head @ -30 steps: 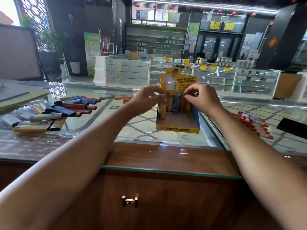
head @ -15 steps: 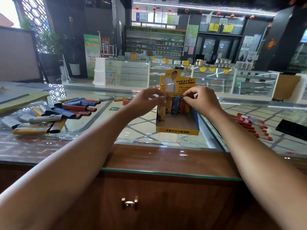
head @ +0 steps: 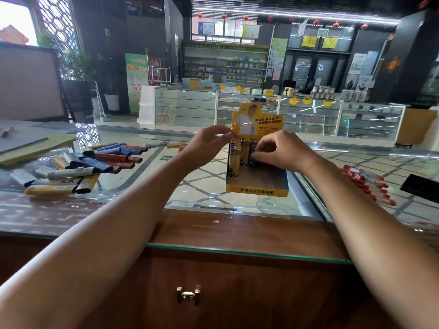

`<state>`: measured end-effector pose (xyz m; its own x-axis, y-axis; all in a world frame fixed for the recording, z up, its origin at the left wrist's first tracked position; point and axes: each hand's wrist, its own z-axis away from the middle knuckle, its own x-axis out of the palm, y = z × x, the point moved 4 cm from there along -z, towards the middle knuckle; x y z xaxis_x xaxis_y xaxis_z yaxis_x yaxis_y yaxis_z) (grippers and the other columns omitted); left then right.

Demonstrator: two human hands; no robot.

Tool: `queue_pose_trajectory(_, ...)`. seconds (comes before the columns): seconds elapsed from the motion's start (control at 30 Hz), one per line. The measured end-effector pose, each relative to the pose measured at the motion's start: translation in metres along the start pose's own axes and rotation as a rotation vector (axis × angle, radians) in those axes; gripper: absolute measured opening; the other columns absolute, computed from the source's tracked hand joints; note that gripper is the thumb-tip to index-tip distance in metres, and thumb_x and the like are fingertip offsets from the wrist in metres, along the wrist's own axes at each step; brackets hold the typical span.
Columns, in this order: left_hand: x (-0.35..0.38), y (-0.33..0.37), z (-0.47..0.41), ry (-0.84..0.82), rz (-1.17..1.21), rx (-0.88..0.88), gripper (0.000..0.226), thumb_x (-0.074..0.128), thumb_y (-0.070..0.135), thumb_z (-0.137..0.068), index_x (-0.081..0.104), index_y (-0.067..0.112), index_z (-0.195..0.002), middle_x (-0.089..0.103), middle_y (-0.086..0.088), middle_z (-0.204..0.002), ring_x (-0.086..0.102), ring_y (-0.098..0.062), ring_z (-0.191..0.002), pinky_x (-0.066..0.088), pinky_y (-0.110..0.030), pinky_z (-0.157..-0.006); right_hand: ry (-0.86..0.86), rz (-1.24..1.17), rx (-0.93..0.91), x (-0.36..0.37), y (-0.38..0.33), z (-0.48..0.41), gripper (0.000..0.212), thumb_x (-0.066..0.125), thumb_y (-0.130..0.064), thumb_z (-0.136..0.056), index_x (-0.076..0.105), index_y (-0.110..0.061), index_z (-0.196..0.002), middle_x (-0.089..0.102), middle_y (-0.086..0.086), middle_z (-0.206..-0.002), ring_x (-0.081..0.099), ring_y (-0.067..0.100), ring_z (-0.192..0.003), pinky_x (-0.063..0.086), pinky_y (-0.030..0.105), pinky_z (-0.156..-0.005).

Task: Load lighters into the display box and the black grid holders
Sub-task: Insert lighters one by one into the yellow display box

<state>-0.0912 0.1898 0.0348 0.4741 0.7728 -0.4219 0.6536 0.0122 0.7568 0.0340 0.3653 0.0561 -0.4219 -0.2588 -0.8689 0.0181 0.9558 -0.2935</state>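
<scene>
The right hand [head: 280, 150] is curled over the right end of the row of standing lighters, its thumb and fingertips [head: 257, 160] closed onto the blue lighter [head: 253, 148], which stands upright at the back of the display box [head: 257, 192]; the gap between thumb and fingers is no wider than the lighter itself; the box's bare cardboard floor lies directly below and in front of this grip, and its printed yellow front lip is nearer the person than the knuckles; just left of the grip, touching the blue one, the yellow lighters [head: 238, 157] stand side by side in the same back row

The left hand [head: 209, 144] is at the opposite end of that row, fingers bent and thumb and forefinger drawn nearly together at the tops of the leftmost yellow lighters, beside the left edge of the header card [head: 263, 119]; whether it is pinching a lighter or the card, or only touching, cannot be told; the card rises behind and above both hands

Well out to the left of the left hand, the loose lighters [head: 78, 167] lie in a heap on the glass counter [head: 142, 186]; well out to the right of the right wrist lie the red lighters [head: 365, 184], and past them the black grid holder [head: 420, 188]
</scene>
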Motion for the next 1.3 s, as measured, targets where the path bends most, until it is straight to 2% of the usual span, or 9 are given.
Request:
queue_pose_trajectory(0.17, -0.004, -0.002, 0.003, -0.001, -0.057, 0.012, 0.012, 0.059, 0.018, -0.103, 0.070, 0.019, -0.107, 0.066, 0.011, -0.087, 0.056, 0.010, -0.058, 0.039, -0.006, -0.053, 0.001, -0.029, -0.015, -0.001, -0.006, 0.004, 0.015, 0.077, -0.044, -0.088, 0.075, -0.030, -0.093, 0.070, -0.013, -0.090, 0.064, 0.005, -0.083, 0.052, 0.029, -0.072)
queue_pose_trajectory(0.3, -0.012, -0.003, 0.008, 0.010, -0.134, 0.014, 0.012, 0.062, 0.022, -0.102, 0.071, 0.025, -0.110, 0.070, 0.004, -0.111, 0.068, -0.010, -0.098, 0.051, -0.025, -0.077, -0.004, -0.019, -0.007, -0.003, -0.015, 0.012, 0.012, 0.075, -0.042, -0.090, 0.074, -0.030, -0.094, 0.071, -0.011, -0.094, 0.063, 0.005, -0.085, 0.048, 0.027, -0.071)
queue_pose_trajectory(0.43, -0.024, 0.000, 0.016, -0.008, -0.253, -0.012, 0.016, 0.060, 0.020, -0.102, 0.068, 0.033, -0.105, 0.073, -0.008, -0.104, 0.067, -0.016, -0.082, 0.056, -0.037, -0.073, -0.021, 0.036, 0.037, 0.001, -0.027, 0.027, 0.015, 0.068, -0.043, -0.094, 0.074, -0.030, -0.099, 0.071, -0.009, -0.100, 0.065, 0.013, -0.090, 0.055, 0.036, -0.079)
queue_pose_trajectory(0.5, -0.033, 0.002, 0.022, -0.023, -0.309, -0.008, 0.018, 0.059, 0.019, -0.102, 0.067, 0.035, -0.106, 0.074, -0.009, -0.104, 0.071, -0.020, -0.089, 0.062, -0.045, -0.080, -0.046, 0.051, 0.042, 0.007, -0.035, 0.038, 0.020, 0.065, -0.043, -0.097, 0.073, -0.028, -0.107, 0.069, -0.009, -0.104, 0.064, 0.013, -0.093, 0.055, 0.036, -0.080)
queue_pose_trajectory(0.6, -0.050, 0.003, 0.035, -0.025, -0.434, 0.024, 0.019, 0.059, 0.018, -0.101, 0.069, 0.031, -0.111, 0.071, -0.003, -0.116, 0.068, -0.019, -0.107, 0.060, -0.046, -0.090, -0.045, 0.059, 0.042, 0.015, -0.041, 0.052, 0.024, 0.062, -0.043, -0.099, 0.072, -0.025, -0.112, 0.061, -0.008, -0.109, 0.060, 0.014, -0.095, 0.048, 0.032, -0.078)
queue_pose_trajectory(0.83, -0.108, -0.011, 0.076, -0.019, -0.707, 0.080, 0.017, 0.064, 0.014, -0.098, 0.070, 0.023, -0.112, 0.070, -0.006, -0.119, 0.068, -0.020, -0.109, 0.057, -0.043, -0.097, 0.017, 0.066, 0.075, 0.030, -0.044, 0.070, 0.036, 0.056, -0.053, -0.098, 0.067, -0.026, -0.119, 0.059, -0.003, -0.122, 0.056, 0.019, -0.111, 0.052, 0.044, -0.093)
queue_pose_trajectory(1.03, -0.184, -0.049, 0.122, 0.095, -0.939, -0.165, 0.031, 0.062, 0.049, -0.096, 0.068, 0.037, -0.124, 0.063, -0.003, -0.134, 0.061, -0.025, -0.112, 0.057, -0.049, -0.090, 0.005, 0.105, 0.069, 0.041, -0.047, 0.074, 0.037, 0.053, -0.048, -0.102, 0.064, -0.025, -0.128, 0.058, -0.002, -0.130, 0.052, 0.021, -0.124, 0.040, 0.032, -0.091)
queue_pose_trajectory(1.17, -0.231, -0.072, 0.149, 0.145, -1.082, -0.367, 0.053, 0.054, 0.067, -0.094, 0.054, 0.043, -0.142, 0.046, 0.000, -0.155, 0.041, -0.031, -0.139, 0.042, -0.054, -0.106, 0.015, 0.120, 0.068, 0.045, -0.045, 0.072, 0.035, 0.051, -0.046, -0.103, 0.064, -0.025, -0.129, 0.059, -0.002, -0.131, 0.054, 0.021, -0.123, 0.036, 0.030, -0.087)
queue_pose_trajectory(1.3, -0.251, -0.092, 0.159, 0.089, -1.058, -0.509, 0.070, 0.036, 0.084, -0.087, 0.038, 0.051, -0.150, 0.036, -0.002, -0.161, 0.037, -0.035, -0.143, 0.038, -0.056, -0.109, 0.017, 0.155, 0.058, 0.048, -0.046, 0.070, 0.035, 0.049, -0.044, -0.104, 0.063, -0.026, -0.130, 0.059, -0.002, -0.133, 0.054, 0.022, -0.123, 0.037, 0.031, -0.087)
